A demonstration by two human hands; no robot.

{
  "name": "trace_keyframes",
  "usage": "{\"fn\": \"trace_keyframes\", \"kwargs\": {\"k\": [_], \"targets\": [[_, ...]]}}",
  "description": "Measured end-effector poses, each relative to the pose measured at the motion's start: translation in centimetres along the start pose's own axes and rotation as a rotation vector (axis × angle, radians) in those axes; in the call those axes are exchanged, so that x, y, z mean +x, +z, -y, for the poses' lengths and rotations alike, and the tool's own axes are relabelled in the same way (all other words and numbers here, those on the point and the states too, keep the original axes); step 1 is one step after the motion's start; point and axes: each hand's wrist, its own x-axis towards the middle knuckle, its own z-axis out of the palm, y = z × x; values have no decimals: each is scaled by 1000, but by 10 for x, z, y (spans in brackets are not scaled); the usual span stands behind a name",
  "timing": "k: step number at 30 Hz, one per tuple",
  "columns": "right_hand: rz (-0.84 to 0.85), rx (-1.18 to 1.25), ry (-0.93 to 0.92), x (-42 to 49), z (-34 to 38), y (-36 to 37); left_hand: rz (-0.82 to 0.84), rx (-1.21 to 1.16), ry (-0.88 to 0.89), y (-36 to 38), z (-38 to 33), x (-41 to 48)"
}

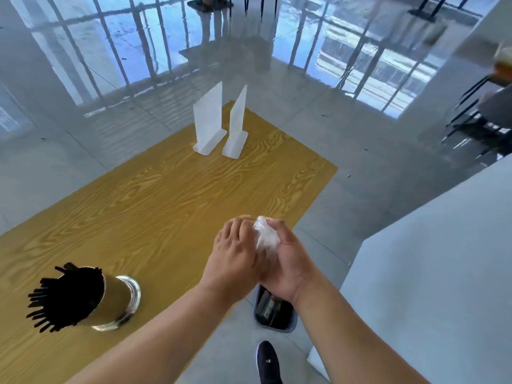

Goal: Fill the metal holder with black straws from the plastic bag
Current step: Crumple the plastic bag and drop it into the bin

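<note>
Fingers (243, 231) of both hands clench the crumpled bag (266, 236); we should ball it tight, then drop it into the bin (274, 314) below them.

Crumpled plastic bag (265, 237) lies largely hidden between the left hand (235, 259) and right hand (288, 261); the bin (273, 311) beneath the wrists is partly covered, its contents unclear. Below them, the frame's edge crops a dark shoe (268, 361).
</note>
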Motion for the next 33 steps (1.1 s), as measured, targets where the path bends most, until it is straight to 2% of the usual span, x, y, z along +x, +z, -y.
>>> {"fn": "trace_keyframes", "kwargs": {"k": [5,8,11,16,20,22,25,30,33], "targets": [[-123,-90,36,1,22,-46,138,3,-16,40,-10,28],[-213,-147,-41,6,31,-77,275,-29,-44,65,-9,52],[-291,-92,-93,15,30,-110,351,-81,-76,92,-6,71],[-455,-42,-105,30,20,-161,474,73,-8,128,21,84],[-676,-367,-104,49,7,-198,528,295,-97,161,47,88],[-727,-506,-93,62,-1,-212,522,402,-114,180,61,90],[-744,-698,-57,84,-15,-236,428,488,-123,197,83,98],[-722,-855,72,112,-46,-278,258,454,-90,209,104,119],[-708,-931,169,129,-67,-302,230,455,-90,213,105,124]]}}
